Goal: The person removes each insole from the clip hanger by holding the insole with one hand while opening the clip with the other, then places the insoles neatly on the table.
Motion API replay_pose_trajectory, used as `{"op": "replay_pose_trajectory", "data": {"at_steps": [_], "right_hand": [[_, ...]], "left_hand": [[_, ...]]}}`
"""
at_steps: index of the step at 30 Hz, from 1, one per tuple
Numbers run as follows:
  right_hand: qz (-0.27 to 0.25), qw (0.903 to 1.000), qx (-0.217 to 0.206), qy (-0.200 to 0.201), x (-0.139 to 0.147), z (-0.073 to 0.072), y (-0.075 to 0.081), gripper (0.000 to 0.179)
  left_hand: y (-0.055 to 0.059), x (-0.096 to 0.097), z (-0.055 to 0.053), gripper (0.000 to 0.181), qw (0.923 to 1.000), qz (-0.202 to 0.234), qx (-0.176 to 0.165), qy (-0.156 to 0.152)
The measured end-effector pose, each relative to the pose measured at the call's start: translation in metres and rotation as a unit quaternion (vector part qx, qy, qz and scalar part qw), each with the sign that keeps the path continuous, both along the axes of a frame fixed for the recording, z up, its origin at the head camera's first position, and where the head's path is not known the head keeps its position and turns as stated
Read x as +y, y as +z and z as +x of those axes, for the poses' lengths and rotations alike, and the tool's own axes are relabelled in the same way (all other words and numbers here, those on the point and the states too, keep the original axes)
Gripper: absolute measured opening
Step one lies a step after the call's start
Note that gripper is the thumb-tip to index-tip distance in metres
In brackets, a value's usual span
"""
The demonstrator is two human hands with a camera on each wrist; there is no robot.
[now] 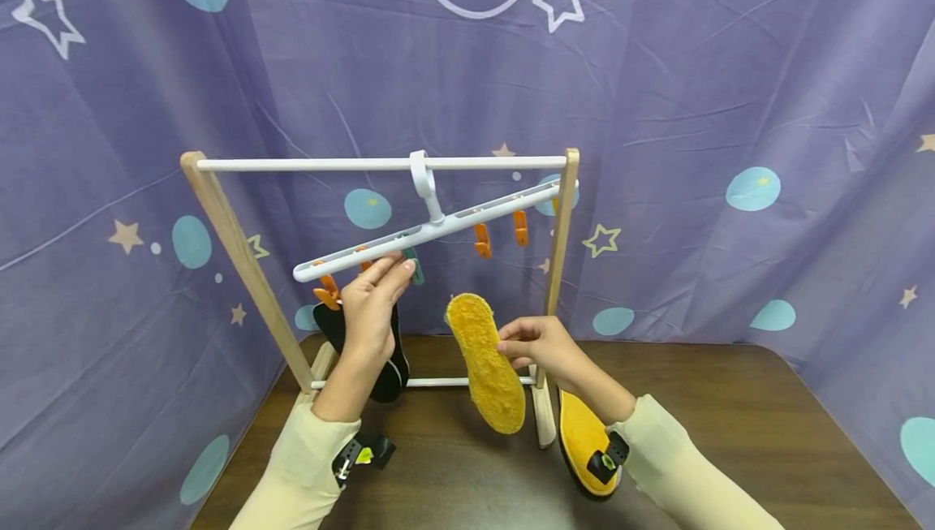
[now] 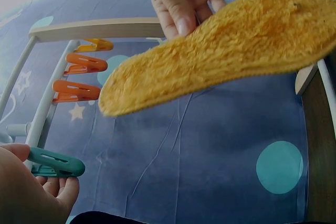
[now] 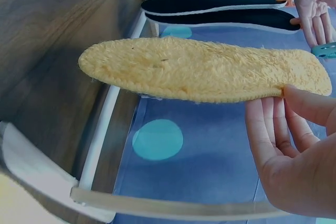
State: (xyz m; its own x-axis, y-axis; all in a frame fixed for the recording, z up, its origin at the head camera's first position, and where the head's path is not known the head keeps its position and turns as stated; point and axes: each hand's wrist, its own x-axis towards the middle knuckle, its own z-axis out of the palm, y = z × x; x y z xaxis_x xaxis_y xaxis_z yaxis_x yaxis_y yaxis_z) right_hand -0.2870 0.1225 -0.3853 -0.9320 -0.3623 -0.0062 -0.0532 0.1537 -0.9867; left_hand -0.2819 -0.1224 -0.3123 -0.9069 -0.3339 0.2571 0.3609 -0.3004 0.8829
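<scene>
A fluffy yellow insole point(image 1: 488, 368) hangs in the air below the white clip hanger point(image 1: 497, 209), pinched at one side edge by my right hand point(image 1: 544, 347). My left hand point(image 1: 371, 311) is up at the hanger bar, thumb and fingers pinching a green clip point(image 2: 58, 163). In the right wrist view the insole's narrower end lies close to that clip. Two black insoles point(image 3: 210, 3) hang from orange clips point(image 1: 329, 293) at the hanger's left end, partly behind my left hand in the head view.
The tilted hanger hooks over the white top rod point(image 1: 307, 165) of a wooden-sided rack point(image 1: 244, 258). Other orange clips point(image 1: 521, 228) and a yellow one point(image 2: 94, 44) are on its right half. Another yellow insole point(image 1: 580, 424) lies on the brown table point(image 1: 701, 416), under my right wrist.
</scene>
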Motion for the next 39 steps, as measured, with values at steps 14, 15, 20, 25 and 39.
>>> {"op": "replay_pose_trajectory", "data": {"at_steps": [14, 15, 20, 25, 39], "right_hand": [[0.013, 0.9999, -0.006, -0.009, 0.031, 0.008, -0.007, 0.025], [0.013, 0.9999, -0.007, -0.010, 0.033, 0.008, -0.007, 0.025], [0.007, 0.9998, -0.012, -0.012, 0.044, 0.012, -0.009, 0.025], [0.015, 0.9995, -0.020, -0.017, 0.056, 0.017, -0.011, 0.025], [0.032, 0.9984, -0.038, -0.028, 0.089, 0.021, -0.024, 0.023]], "left_hand": [[0.000, 0.000, -0.002, 0.040, 0.9999, 0.012, 0.004, -0.003], [0.000, 0.000, -0.002, 0.039, 0.9999, 0.011, 0.003, -0.003], [0.001, 0.000, -0.002, 0.039, 0.9999, 0.008, 0.001, -0.006], [0.000, -0.002, -0.004, 0.041, 0.9999, 0.003, -0.001, -0.011], [-0.002, -0.007, -0.007, 0.044, 0.9995, 0.001, 0.015, -0.029]]}}
